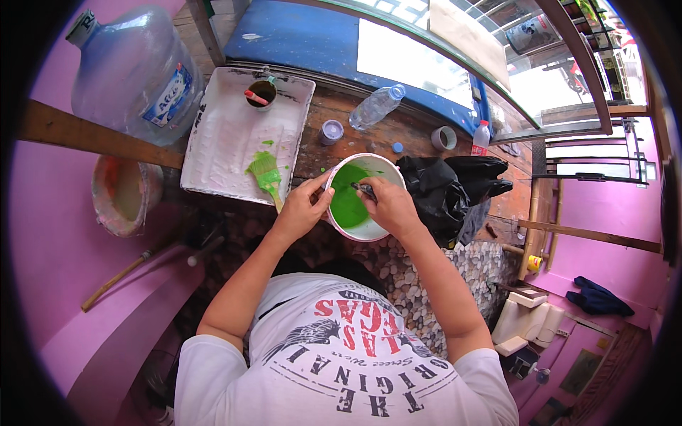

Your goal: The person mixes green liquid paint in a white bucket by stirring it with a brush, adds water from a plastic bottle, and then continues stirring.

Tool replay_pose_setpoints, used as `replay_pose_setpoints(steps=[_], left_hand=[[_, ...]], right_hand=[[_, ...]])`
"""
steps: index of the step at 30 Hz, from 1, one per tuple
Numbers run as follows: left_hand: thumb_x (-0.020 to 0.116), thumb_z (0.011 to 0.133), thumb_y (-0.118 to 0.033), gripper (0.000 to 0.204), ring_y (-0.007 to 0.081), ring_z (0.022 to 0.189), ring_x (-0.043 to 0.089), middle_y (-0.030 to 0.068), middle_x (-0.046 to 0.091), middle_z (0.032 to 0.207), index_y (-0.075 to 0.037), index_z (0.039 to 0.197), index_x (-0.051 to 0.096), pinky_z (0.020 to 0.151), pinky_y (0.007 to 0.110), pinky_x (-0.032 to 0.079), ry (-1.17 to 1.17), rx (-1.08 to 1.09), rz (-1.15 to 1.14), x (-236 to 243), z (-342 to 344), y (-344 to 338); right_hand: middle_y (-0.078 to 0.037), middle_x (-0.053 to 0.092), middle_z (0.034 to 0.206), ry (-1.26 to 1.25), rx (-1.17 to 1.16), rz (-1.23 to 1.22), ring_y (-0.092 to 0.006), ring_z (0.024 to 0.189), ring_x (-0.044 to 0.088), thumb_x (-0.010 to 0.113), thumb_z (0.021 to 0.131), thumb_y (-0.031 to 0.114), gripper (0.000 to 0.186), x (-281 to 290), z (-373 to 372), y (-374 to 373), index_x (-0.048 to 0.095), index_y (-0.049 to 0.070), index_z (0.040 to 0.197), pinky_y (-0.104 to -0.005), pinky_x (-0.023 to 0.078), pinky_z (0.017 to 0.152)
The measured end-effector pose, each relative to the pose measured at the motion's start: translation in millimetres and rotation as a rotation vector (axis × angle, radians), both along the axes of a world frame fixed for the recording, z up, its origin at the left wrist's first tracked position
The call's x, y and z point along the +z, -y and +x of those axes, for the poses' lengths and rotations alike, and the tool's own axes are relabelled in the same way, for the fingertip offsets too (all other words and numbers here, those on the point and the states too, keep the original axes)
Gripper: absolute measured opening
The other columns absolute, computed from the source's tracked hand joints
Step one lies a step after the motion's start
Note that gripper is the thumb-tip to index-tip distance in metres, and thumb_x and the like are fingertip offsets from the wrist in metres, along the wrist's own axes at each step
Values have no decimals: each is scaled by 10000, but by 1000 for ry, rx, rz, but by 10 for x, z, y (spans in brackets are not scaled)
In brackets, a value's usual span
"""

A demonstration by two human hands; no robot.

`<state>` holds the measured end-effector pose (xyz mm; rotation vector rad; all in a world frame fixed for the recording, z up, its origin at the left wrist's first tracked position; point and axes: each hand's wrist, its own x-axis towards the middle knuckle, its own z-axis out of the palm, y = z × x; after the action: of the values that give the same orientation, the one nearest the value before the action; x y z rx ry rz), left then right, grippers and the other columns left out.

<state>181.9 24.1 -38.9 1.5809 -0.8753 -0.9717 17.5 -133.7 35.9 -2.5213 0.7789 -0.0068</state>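
Note:
A white bucket [378,216] with green paint [344,206] inside stands at the front of the wooden table. My left hand [305,206] grips the bucket's left rim, fingers closed on it. My right hand [387,204] is over the paint inside, closed on a small dark object [364,189] like a handle, whose lower end is hidden or too small to make out. Just left of the bucket, a paintbrush [266,174] with green paint on its bristles lies in a white tray [220,163], beside a small can [262,97] with a red-handled tool.
Black plastic bags [447,199] lie right of the bucket. Behind stand a clear bottle [376,105], small cup [331,133], grey ring [443,138] and red-labelled bottle [480,142]. A large water jug [128,85], wooden beam [92,131] and stained pail [124,192] are at the left.

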Motion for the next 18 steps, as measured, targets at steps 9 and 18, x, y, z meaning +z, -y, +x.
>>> replay_pose_setpoints(steps=[9, 18], left_hand=[[655, 1058, -182, 459, 84, 818, 673, 85, 706, 1100, -21, 1480, 574, 671, 252, 589, -32, 29, -39, -140, -41, -4], [671, 1032, -205, 468, 151, 800, 643, 133, 700, 1054, -31, 1460, 594, 723, 305, 555, -117, 42, -34, -55, -31, 7]], right_hand=[[-222, 737, 941, -180, -7, 86, -408, 864, 721, 714, 943, 257, 272, 148, -190, -140, 713, 11, 1059, -492, 563, 799], [-209, 735, 989, 75, -82, -66, -398, 897, 719, 707, 942, 222, 242, -51, 20, -133, 698, 21, 1076, -488, 563, 791]])
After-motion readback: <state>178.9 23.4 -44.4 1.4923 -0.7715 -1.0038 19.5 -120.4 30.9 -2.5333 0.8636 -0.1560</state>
